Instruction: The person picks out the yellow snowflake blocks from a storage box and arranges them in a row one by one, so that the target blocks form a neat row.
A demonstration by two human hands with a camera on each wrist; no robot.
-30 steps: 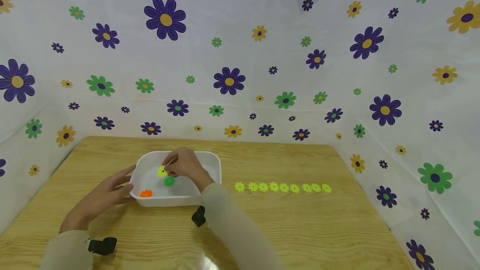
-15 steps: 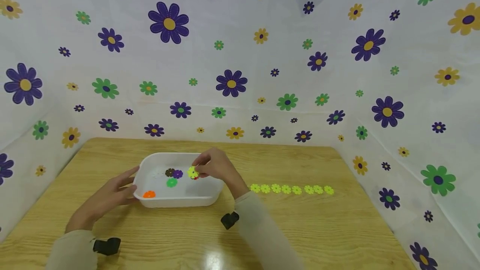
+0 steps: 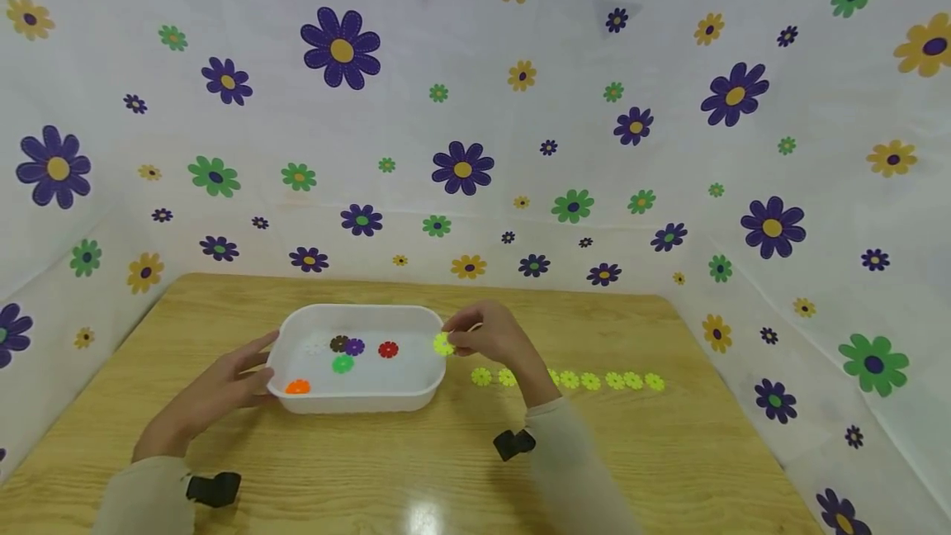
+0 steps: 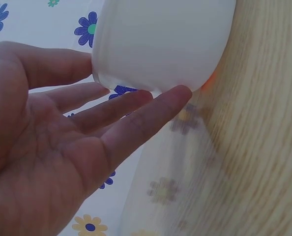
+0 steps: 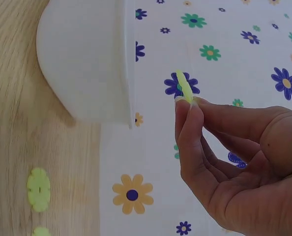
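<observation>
My right hand [image 3: 483, 337] pinches a yellow flower-shaped plastic disc [image 3: 443, 343] between thumb and fingertips, at the right end of a white tray [image 3: 357, 403]. From the right wrist view, the disc [image 5: 184, 86] appears edge-on, above the tray's rim. At the tray's left end, my left hand [image 3: 223, 386] touches the outer wall with extended fingers [image 4: 136, 123]. Inside the tray lie an orange disc [image 3: 298, 386], a green one [image 3: 343, 364], a brown one [image 3: 338, 343], a purple one [image 3: 355, 347], a red one [image 3: 388, 349] and a whitish one [image 3: 315, 347].
Several yellow flower discs [image 3: 481, 376] form a row on the wooden table [image 3: 357, 469] to the tray's right; the right hand and wrist hide part of it. A white flower-printed sheet [image 3: 401, 114] stands behind the table and along its sides.
My right hand has lifted the yellow disc and carried it rightward, from over the tray's left part to its right rim. The left hand stays at the tray's left end.
</observation>
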